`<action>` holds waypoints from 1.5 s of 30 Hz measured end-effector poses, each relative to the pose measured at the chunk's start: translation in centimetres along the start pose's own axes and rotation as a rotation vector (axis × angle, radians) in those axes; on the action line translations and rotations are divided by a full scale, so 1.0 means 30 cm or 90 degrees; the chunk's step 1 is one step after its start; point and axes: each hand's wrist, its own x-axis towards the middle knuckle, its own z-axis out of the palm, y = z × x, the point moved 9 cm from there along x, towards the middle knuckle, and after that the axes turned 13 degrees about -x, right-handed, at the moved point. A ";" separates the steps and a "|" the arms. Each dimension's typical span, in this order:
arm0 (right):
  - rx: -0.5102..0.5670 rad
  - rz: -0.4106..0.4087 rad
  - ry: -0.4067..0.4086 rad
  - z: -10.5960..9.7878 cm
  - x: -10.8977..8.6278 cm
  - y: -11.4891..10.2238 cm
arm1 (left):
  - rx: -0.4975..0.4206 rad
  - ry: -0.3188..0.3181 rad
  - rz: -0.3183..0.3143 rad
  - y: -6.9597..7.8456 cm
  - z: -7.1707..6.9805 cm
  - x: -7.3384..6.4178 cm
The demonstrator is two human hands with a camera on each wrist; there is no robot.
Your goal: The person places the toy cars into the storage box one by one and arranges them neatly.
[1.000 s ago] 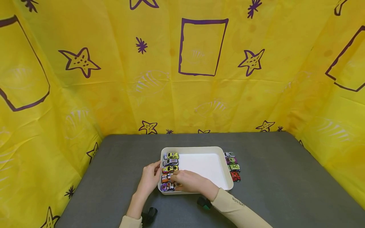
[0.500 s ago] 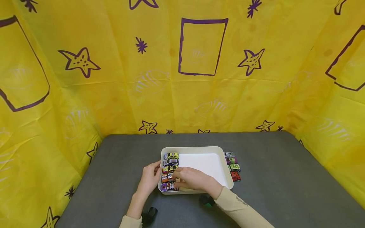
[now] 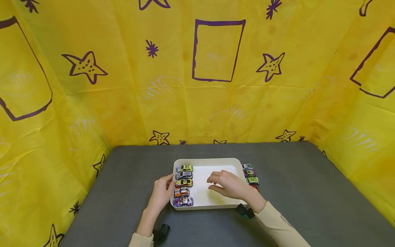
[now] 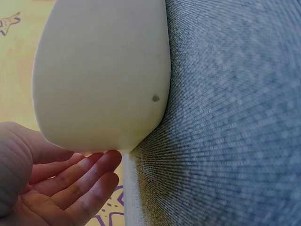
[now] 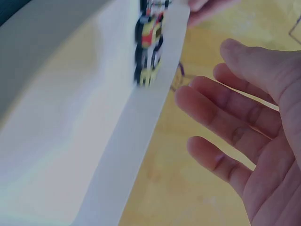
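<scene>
My left hand (image 3: 161, 192) rests against the outer left wall of a shallow cream tray (image 3: 216, 207). In the left wrist view, fairly straight fingers (image 4: 96, 193) touch the tray wall. My right hand (image 3: 229, 185) hovers over the bare white middle of the tray, holding nothing; its fingers (image 5: 216, 117) look loose and spread in the right wrist view. Several toy cars stand in a column along the tray's inner left side: a yellow one (image 3: 185, 168) at the back, then a silver one (image 3: 184, 175), a yellow-and-red one (image 3: 183, 183), an orange-and-white one (image 3: 182, 192) and a purple one (image 3: 183, 201) in front.
More toy cars line up outside the tray's right wall: silver (image 3: 247, 166), purple (image 3: 250, 173), green (image 3: 252, 180), and a red one (image 3: 255, 187) partly hidden by my right arm. Grey cloth covers the table (image 3: 132, 168). A yellow patterned curtain (image 3: 172, 113) encloses the back and sides.
My right hand has left the front cars in the left column and moved right, over the tray's middle. Those cars now show fully. My left hand stays at the left wall.
</scene>
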 end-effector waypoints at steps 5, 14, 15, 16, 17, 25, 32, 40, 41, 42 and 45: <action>-0.006 0.027 0.052 -0.059 -0.099 0.070 | -0.002 0.001 0.013 0.004 0.001 0.002; -0.070 0.115 0.109 -0.112 -0.289 0.190 | 0.002 0.003 0.016 0.004 -0.001 0.002; -0.087 0.128 0.111 -0.111 -0.308 0.201 | 0.003 0.005 0.015 0.003 -0.001 0.002; -0.102 0.138 0.111 -0.108 -0.327 0.211 | 0.003 0.005 0.014 0.002 -0.002 0.002; -0.118 0.150 0.111 -0.104 -0.345 0.220 | 0.003 0.006 0.014 0.001 -0.002 0.002; -0.144 0.223 0.070 -0.058 -0.448 0.262 | 0.004 0.004 -0.002 -0.007 0.002 0.000; -0.116 0.242 0.042 -0.021 -0.477 0.275 | 0.003 0.000 -0.004 -0.005 0.006 0.001; -0.098 0.252 0.008 0.010 -0.477 0.282 | -0.002 -0.004 -0.009 -0.005 0.006 0.001; -0.099 0.254 0.007 0.011 -0.478 0.282 | -0.002 -0.004 -0.009 -0.004 0.006 0.001; -0.100 0.253 0.008 0.012 -0.478 0.281 | -0.002 -0.003 -0.009 -0.005 0.006 0.001; -0.104 0.257 0.008 0.013 -0.478 0.279 | -0.001 -0.002 -0.010 -0.005 0.005 0.002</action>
